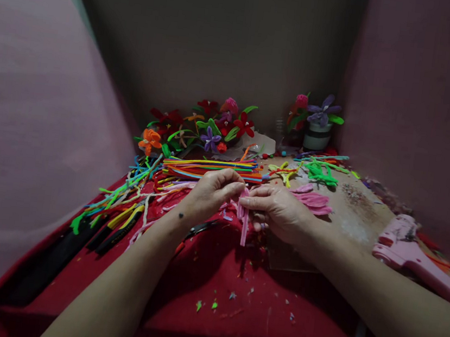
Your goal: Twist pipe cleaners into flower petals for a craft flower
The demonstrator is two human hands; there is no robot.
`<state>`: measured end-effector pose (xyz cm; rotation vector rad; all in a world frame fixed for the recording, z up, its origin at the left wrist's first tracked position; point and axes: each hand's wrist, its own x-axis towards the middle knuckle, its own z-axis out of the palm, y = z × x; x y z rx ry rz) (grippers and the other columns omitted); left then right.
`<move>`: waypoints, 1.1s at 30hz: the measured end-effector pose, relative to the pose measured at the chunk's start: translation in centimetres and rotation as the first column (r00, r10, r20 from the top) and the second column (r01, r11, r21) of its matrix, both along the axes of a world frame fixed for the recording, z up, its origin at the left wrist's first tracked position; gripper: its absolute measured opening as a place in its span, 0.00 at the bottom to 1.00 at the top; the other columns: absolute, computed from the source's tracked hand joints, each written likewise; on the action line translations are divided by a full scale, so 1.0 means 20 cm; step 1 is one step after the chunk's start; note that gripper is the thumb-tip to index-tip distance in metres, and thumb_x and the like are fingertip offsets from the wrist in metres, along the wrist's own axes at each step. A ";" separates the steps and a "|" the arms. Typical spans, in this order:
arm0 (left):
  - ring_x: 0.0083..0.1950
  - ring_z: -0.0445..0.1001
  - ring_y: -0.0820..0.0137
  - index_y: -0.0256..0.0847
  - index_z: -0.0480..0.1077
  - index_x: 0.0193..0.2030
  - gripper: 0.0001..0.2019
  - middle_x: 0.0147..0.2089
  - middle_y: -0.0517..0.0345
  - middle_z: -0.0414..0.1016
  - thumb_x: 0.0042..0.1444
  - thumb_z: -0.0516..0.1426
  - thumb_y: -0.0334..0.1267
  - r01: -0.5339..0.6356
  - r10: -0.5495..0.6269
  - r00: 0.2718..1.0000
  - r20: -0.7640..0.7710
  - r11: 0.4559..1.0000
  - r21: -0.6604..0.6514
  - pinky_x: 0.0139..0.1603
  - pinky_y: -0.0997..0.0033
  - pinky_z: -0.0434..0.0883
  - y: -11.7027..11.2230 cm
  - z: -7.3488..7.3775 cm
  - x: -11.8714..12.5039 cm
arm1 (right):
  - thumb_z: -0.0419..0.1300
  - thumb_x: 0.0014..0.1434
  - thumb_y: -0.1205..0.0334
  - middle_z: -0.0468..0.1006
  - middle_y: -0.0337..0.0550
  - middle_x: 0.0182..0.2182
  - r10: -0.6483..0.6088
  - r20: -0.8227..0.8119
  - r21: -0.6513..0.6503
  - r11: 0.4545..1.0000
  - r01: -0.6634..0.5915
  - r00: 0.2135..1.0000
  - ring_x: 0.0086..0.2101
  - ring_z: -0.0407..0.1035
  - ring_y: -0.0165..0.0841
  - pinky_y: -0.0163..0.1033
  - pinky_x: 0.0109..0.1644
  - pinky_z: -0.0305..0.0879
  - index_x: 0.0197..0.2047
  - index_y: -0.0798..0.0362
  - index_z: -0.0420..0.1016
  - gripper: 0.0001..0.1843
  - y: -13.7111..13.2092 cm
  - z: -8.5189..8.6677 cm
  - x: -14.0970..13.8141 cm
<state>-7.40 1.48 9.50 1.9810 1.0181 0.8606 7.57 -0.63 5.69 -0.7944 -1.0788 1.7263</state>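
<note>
Pink pipe cleaners (244, 226), bent into loops, hang between my two hands over the red cloth. My left hand (214, 190) pinches their upper part between thumb and fingers. From the other side my right hand (279, 211) grips the same pink piece, thumb and forefinger pressed on it. Just behind my right hand lies a bundle of looped pink pipe cleaners (316, 201). Beyond both hands rests a stack of straight multicoloured pipe cleaners (208, 167). The fingertips partly hide the held piece.
Pliers with yellow and black handles (121, 228) lie left. A pink glue gun (404, 248) sits right, on a brown board (351, 206). Green pipe cleaners (321, 173) and pipe-cleaner flowers (212, 137) stand at the back, near a small flowerpot (317, 136). Scraps dot the red cloth (247, 324).
</note>
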 end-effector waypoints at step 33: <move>0.19 0.60 0.81 0.34 0.69 0.29 0.09 0.22 0.62 0.67 0.47 0.60 0.39 0.047 0.036 0.966 0.254 0.949 -0.312 0.20 0.79 0.57 0.02 -0.02 -0.03 | 0.54 0.57 0.62 0.77 0.44 0.29 -0.540 0.317 0.659 0.717 0.229 0.780 0.32 0.68 0.34 0.39 0.39 0.60 0.31 0.53 0.77 0.10 -0.03 0.01 -0.01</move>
